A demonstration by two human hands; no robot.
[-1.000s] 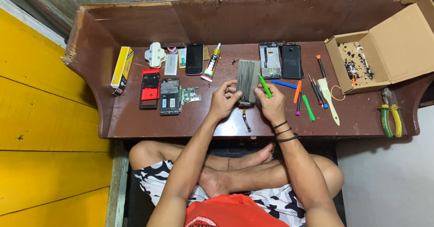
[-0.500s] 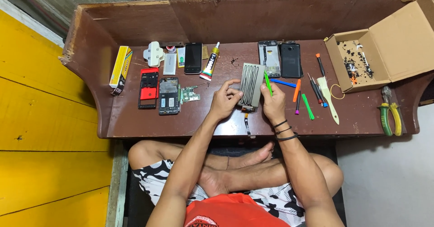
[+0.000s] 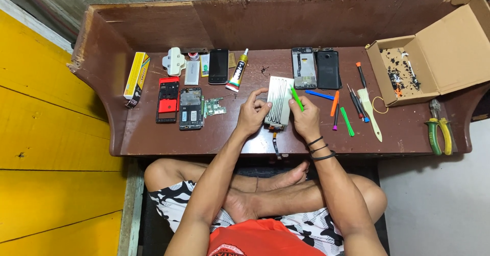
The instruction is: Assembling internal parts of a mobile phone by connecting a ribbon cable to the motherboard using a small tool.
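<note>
Grey panel (image 3: 279, 101): head view, desk (image 3: 153, 138) middle, looks thin, light, easy to crack; hold by its edges.
Left hand (image 3: 251, 116): fingers closed on panel's 9 o'clock edge.
Right hand (image 3: 304, 118): grips green stick (image 3: 296, 98) at panel's 3 o'clock.

Yellow box (image 3: 137, 78) left, cardboard box (image 3: 434, 52) right

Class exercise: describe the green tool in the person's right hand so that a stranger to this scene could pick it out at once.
Start at the long brown wooden workbench and find the grey rectangular panel at its middle front. The right hand holds a slim bright green plastic stick over that panel. The other green stick lies loose on the bench further right.
</note>
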